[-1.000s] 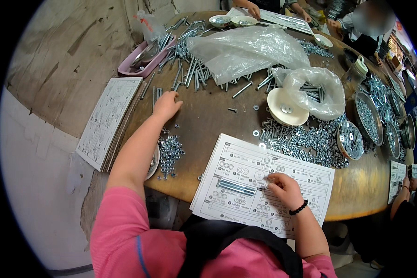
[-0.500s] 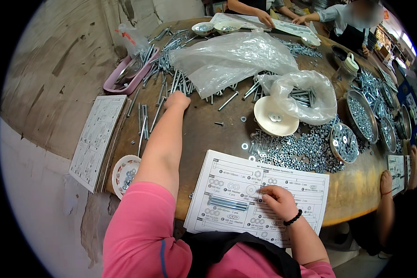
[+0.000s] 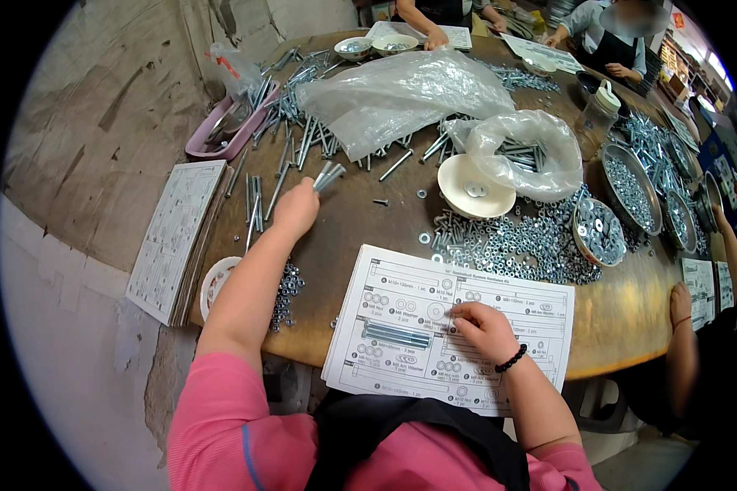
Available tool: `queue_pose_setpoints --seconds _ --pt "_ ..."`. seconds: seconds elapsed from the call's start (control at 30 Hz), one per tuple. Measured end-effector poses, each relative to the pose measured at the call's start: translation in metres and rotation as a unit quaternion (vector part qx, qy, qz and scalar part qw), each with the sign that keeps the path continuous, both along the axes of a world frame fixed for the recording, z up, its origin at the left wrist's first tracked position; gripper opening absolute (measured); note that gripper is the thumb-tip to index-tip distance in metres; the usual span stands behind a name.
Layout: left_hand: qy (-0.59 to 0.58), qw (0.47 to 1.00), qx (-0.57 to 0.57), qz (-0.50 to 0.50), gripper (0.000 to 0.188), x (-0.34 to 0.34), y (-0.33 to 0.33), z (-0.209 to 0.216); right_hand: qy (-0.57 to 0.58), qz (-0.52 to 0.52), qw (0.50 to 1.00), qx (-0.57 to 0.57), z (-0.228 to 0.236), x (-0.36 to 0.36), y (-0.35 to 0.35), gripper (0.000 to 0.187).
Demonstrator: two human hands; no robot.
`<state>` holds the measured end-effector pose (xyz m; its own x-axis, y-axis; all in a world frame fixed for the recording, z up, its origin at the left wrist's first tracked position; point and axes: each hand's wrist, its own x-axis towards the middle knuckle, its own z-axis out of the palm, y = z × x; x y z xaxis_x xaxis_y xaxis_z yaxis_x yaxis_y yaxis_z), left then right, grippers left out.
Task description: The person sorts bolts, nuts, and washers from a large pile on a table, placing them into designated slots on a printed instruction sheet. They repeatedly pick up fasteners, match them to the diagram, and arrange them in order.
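Observation:
My left hand point(image 3: 296, 211) is closed round a few long bolts point(image 3: 329, 175), whose heads stick out past the fingers above the tabletop. Beyond it lies a loose heap of long bolts point(image 3: 315, 141). My right hand point(image 3: 487, 334) rests on a stack of printed sheets point(image 3: 549, 327) in front of me, fingers loosely stretched over the page, with no object visible in them. Several bolts point(image 3: 397, 334) lie side by side on the sheet, left of that hand. Small nuts point(image 3: 287, 295) are scattered beside my left forearm, which partly covers a patterned bowl point(image 3: 215, 281).
Past the sheets are a cream bowl with washers point(image 3: 454, 196), a plastic bag of bolts point(image 3: 565, 168), many nuts point(image 3: 516, 245) and a washer bowl point(image 3: 599, 233). A pink basket point(image 3: 201, 146) and another paper stack point(image 3: 172, 245) stand left. Other people work at the far and right edges.
My left hand has drawn back from the bolt heap toward me, with bolts now showing in its grasp. My right hand has stayed on the sheet. Across the table, another person's sheet has shifted.

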<state>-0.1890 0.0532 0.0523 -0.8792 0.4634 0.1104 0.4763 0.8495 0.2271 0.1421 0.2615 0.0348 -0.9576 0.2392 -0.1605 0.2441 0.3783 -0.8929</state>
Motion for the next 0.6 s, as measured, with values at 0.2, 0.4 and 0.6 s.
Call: queue_pose_setpoints --seconds 0.2,0.4,0.6 --pt "-0.194 0.945 0.111 -0.239 0.019 0.113 0.026 0.015 0.022 -0.029 0.998 -0.051 0.001 0.0 0.003 0.041" --pt "-0.313 0.851 0.005 -0.422 0.026 0.202 0.057 0.026 0.063 -0.037 0.997 0.008 0.033 0.027 -0.005 0.053" --pt "-0.091 0.863 -0.059 -0.493 0.03 0.246 0.085 0.002 0.004 0.025 0.987 0.162 0.018 0.067 0.007 0.033"
